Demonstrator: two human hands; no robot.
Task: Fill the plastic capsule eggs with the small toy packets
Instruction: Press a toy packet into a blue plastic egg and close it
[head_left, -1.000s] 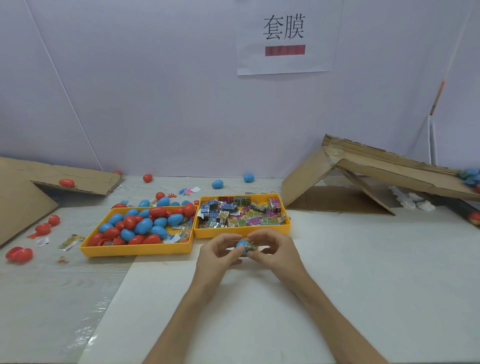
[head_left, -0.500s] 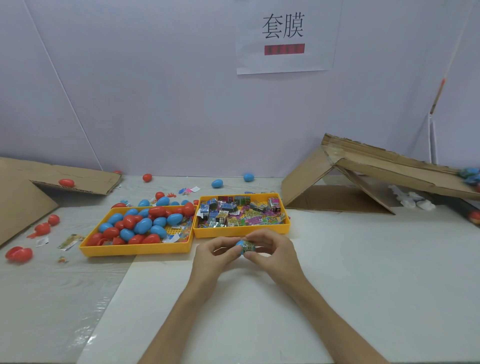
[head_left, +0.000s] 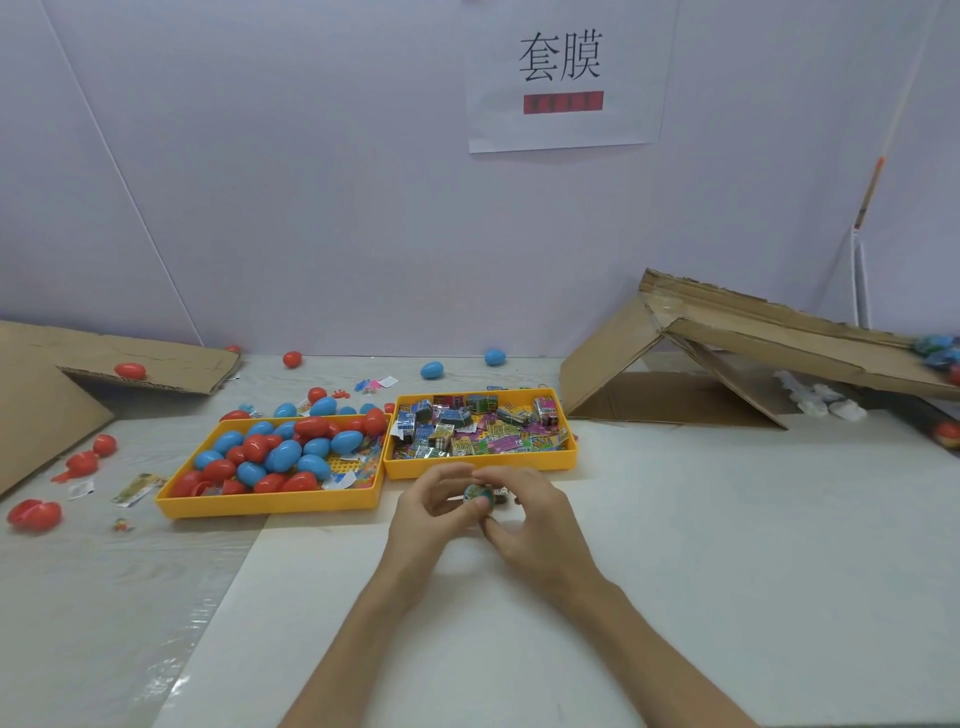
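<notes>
My left hand (head_left: 434, 506) and my right hand (head_left: 524, 512) meet in front of the trays. Between their fingertips sits a blue capsule egg half (head_left: 479, 496) with a small printed toy packet (head_left: 500, 494) pushed at its mouth. The left hand grips the egg half; the right hand pinches the packet. A yellow tray (head_left: 270, 501) on the left holds several blue and red capsule eggs (head_left: 283, 454). A second yellow tray (head_left: 483, 465) on the right holds several toy packets (head_left: 467, 423).
Loose red eggs (head_left: 34, 514) and blue eggs (head_left: 431, 370) lie scattered on the table toward the left and the back wall. A cardboard flap (head_left: 47, 384) stands at the left. A folded cardboard ramp (head_left: 727, 353) rises at the right, with eggs at its far end.
The hands have stayed in place in front of the packet tray. The right fingers have pushed the packet further against the blue egg half, so less blue shows.
</notes>
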